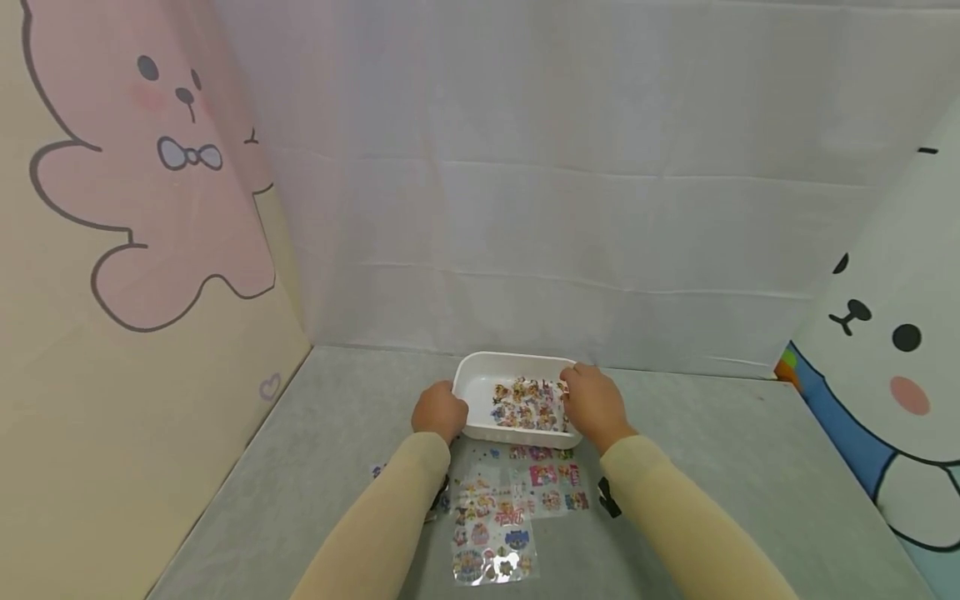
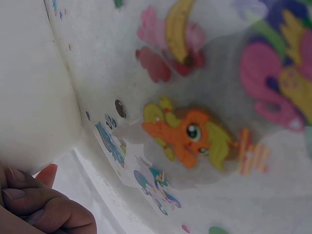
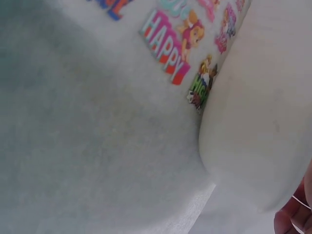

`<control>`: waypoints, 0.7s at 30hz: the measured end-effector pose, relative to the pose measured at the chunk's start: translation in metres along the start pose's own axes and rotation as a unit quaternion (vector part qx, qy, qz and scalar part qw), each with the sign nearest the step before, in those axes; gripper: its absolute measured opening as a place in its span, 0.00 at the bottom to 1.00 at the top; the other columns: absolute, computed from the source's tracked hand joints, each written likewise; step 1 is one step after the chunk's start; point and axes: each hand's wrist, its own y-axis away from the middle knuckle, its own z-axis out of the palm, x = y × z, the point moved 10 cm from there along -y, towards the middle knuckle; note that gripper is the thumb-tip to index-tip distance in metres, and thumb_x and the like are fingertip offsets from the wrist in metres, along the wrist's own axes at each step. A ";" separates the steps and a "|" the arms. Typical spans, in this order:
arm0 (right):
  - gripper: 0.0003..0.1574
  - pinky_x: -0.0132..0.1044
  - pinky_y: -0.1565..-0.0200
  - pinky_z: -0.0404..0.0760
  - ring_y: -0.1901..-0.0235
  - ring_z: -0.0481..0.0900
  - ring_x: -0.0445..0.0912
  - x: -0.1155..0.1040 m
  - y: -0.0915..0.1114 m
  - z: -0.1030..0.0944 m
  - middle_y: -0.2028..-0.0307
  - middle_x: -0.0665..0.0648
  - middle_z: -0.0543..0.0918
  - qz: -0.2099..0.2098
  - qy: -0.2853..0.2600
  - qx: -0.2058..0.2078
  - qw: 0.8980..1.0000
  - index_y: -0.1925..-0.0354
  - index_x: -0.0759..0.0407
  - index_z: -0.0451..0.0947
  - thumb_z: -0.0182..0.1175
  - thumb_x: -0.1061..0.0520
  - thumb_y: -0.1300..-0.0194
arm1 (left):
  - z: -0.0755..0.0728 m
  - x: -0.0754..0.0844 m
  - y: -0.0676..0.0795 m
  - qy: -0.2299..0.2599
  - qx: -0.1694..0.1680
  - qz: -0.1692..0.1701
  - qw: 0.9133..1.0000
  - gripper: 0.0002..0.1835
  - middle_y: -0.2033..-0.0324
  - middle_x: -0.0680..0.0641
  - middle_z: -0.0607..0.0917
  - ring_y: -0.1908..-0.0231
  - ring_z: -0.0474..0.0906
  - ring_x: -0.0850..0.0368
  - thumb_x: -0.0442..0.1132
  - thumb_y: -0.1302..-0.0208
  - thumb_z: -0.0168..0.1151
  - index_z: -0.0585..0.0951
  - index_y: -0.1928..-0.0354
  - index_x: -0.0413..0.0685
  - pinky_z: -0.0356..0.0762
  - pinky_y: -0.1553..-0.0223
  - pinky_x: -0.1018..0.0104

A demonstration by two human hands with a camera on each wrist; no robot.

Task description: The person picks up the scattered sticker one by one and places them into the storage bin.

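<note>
A white rectangular plastic tray [image 1: 476, 390] stands toward the back of the grey surface. Inside it, to the right, lies a clear sheet of small colourful cartoon stickers [image 1: 527, 406]. My left hand [image 1: 440, 411] grips the tray's left end, and my right hand [image 1: 595, 406] holds the right end by the rim. In the left wrist view, curled fingers [image 2: 48, 207] show beside the tray's white wall [image 2: 36, 83]. Only a few fingertips [image 3: 295, 214] of the right hand appear in the right wrist view, at the tray's outer side [image 3: 258, 102].
In front of the tray, clear sticker sheets [image 1: 493, 533] overlap on the grey cloth-covered table [image 1: 712, 467]. More stickers peek out by the left forearm. A white curtain [image 1: 555, 208] closes off the back, with cartoon-printed panels [image 1: 187, 275] at both sides.
</note>
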 end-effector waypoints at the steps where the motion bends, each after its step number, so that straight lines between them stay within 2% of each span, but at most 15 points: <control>1: 0.16 0.46 0.63 0.78 0.66 0.77 0.51 -0.001 0.000 -0.001 0.65 0.57 0.78 -0.007 0.004 0.006 1.000 0.58 0.62 0.79 0.67 0.62 0.47 | 0.000 0.000 0.000 0.000 0.000 0.000 1.000 0.19 0.58 0.42 0.83 0.60 0.80 0.47 0.37 0.40 0.55 0.79 0.46 0.42 0.77 0.60 0.49; 7: 0.15 0.45 0.62 0.78 0.66 0.77 0.51 -0.001 0.003 -0.005 0.65 0.58 0.79 -0.032 0.015 0.019 0.999 0.58 0.63 0.79 0.66 0.63 0.47 | 0.000 -0.001 -0.002 -0.001 0.000 0.005 1.000 0.20 0.57 0.42 0.83 0.59 0.80 0.47 0.37 0.40 0.54 0.79 0.46 0.42 0.77 0.60 0.49; 15: 0.14 0.47 0.62 0.77 0.67 0.76 0.51 0.007 0.013 -0.009 0.67 0.57 0.78 -0.005 0.008 0.006 1.000 0.59 0.63 0.80 0.64 0.58 0.44 | 0.001 -0.002 0.001 0.006 -0.003 0.000 1.000 0.21 0.55 0.42 0.83 0.57 0.79 0.46 0.37 0.40 0.54 0.78 0.45 0.42 0.76 0.58 0.49; 21: 0.16 0.49 0.60 0.76 0.64 0.77 0.53 0.008 0.018 -0.013 0.64 0.59 0.79 0.005 -0.011 0.009 1.000 0.57 0.64 0.79 0.63 0.58 0.43 | -0.002 0.000 0.003 0.004 0.006 0.003 1.000 0.20 0.56 0.42 0.83 0.58 0.80 0.47 0.37 0.41 0.54 0.78 0.46 0.43 0.76 0.59 0.49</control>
